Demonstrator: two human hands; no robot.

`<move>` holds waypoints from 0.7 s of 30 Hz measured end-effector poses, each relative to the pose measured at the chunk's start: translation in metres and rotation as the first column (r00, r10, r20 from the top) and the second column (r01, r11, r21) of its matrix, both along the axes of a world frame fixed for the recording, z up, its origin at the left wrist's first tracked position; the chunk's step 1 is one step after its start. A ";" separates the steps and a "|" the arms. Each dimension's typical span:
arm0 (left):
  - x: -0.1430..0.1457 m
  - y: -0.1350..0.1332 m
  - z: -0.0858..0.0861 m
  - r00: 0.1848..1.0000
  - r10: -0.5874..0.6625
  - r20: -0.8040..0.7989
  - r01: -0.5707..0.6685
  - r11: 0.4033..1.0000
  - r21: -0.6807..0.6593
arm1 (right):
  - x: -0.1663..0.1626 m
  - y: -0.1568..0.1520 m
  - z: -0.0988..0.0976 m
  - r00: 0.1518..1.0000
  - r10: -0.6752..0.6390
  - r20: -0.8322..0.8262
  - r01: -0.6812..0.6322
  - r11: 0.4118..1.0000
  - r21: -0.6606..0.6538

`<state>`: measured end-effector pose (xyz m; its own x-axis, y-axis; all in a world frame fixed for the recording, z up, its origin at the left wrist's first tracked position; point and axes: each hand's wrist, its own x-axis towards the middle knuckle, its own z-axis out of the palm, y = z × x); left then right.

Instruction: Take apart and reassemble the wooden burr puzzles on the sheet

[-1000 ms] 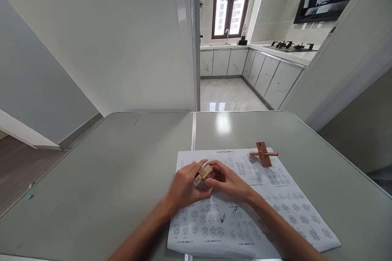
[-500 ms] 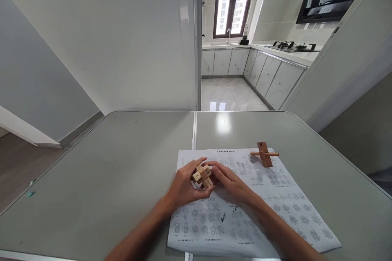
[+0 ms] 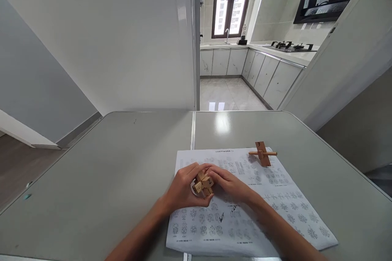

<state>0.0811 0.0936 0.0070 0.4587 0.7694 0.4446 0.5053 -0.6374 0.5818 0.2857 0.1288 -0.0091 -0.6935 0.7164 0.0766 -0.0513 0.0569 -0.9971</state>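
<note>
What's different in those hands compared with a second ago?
The wooden block puzzle has been turned: a face marked like a 2 now shows towards the right. The right hand's thumb no longer covers its front. The left hand still holds it. The brown crossed piece and printed sheet stayed put.

We look forward and down from the head, our hands (image 3: pixel 186 187) and worktop (image 3: pixel 122 171) near, the kitchen (image 3: pixel 221 62) well beyond.
</note>
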 end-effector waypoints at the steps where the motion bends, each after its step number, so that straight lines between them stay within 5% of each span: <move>1: 0.000 0.000 0.001 1.000 -0.012 0.002 0.012 1.000 -0.002 | 0.000 0.000 0.000 1.000 0.007 -0.002 -0.007 1.000 -0.011; 10: -0.004 -0.001 0.002 0.987 0.057 0.151 -0.014 0.962 -0.274 | -0.001 0.000 0.002 0.993 0.027 -0.113 -0.058 0.958 -0.282; 13: -0.005 0.003 -0.003 0.964 0.113 0.242 -0.034 0.951 -0.308 | 0.001 0.007 0.000 0.961 -0.195 -0.198 0.098 0.903 -0.418; 17: -0.004 0.006 -0.010 0.955 0.151 0.253 -0.052 0.931 -0.361 | 0.010 0.022 -0.005 0.809 -0.519 -0.274 0.305 0.771 -0.559; 21: -0.001 0.005 -0.011 0.977 0.147 0.152 -0.076 0.915 -0.397 | 0.016 0.029 -0.011 0.662 -0.674 -0.328 0.362 0.671 -0.648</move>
<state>0.0799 0.0988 -0.0036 0.3020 0.9386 0.1668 0.4270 -0.2896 0.8566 0.3021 0.1583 -0.0199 -0.1492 0.9716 -0.1835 -0.6681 -0.2358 -0.7057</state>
